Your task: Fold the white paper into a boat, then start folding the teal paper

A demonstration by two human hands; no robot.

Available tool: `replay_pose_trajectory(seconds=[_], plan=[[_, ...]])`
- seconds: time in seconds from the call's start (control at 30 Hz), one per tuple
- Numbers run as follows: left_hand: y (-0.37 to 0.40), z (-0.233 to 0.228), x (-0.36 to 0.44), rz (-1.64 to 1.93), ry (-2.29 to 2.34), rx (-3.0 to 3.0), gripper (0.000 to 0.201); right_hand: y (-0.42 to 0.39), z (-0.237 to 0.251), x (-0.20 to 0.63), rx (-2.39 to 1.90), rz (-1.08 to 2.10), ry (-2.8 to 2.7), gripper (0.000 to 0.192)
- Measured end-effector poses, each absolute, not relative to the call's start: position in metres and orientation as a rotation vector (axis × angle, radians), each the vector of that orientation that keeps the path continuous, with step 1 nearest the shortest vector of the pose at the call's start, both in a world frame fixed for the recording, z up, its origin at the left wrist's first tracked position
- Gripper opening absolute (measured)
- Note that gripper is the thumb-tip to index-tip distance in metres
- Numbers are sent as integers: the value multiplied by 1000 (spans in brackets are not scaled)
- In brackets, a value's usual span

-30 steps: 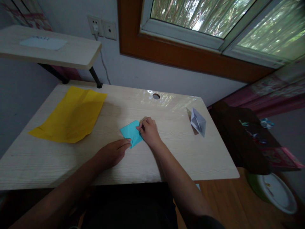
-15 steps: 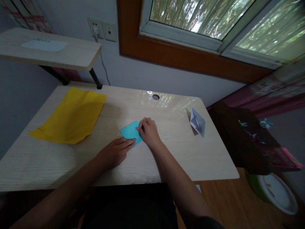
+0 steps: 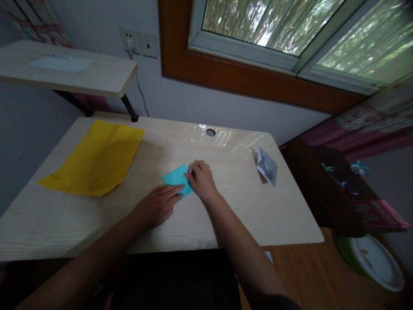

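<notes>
A small folded sheet of light-blue paper (image 3: pixel 176 175) lies on the desk in front of me. My left hand (image 3: pixel 161 203) comes from the lower left, its fingers stretched out flat over the paper's near part. On the right edge of the paper, my right hand (image 3: pixel 202 178) has its fingers curled, thumb and fingertips pinching there. The corner under those fingers is hidden.
A large yellow sheet (image 3: pixel 97 159) covers the desk's left side. A folded white paper shape (image 3: pixel 267 166) stands at the right. A raised shelf (image 3: pixel 106 77) with a sheet of paper (image 3: pixel 61 63) overhangs the back left corner. A cable hole (image 3: pixel 211 132) is near the back edge.
My left hand's fingers have spread apart slightly and shifted a little on the light-blue paper. My right hand stays at the paper's right edge.
</notes>
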State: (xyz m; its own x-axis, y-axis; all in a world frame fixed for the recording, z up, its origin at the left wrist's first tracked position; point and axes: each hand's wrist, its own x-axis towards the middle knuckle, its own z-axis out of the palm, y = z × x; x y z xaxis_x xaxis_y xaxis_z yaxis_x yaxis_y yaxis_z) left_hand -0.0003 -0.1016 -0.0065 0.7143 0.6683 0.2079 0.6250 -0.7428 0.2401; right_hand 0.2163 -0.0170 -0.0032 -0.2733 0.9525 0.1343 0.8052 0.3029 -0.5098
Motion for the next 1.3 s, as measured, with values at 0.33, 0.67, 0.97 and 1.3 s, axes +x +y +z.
replay_pose_trajectory(seconds=[0.33, 0.67, 0.97, 1.3], plan=[[-101, -6, 2, 443, 1107, 2724, 56, -17, -5, 216, -1567, 472, -2163, 12], [-100, -7, 5, 500, 1110, 2700, 67, -16, -8, 217, -1565, 435, -2174, 12], [-99, -9, 6, 497, 1126, 2704, 62, -28, -4, 222, -1510, 476, -2179, 28], [-98, -8, 6, 508, 1119, 2715, 64, -59, 1, 221, -1502, 446, -2161, 56]])
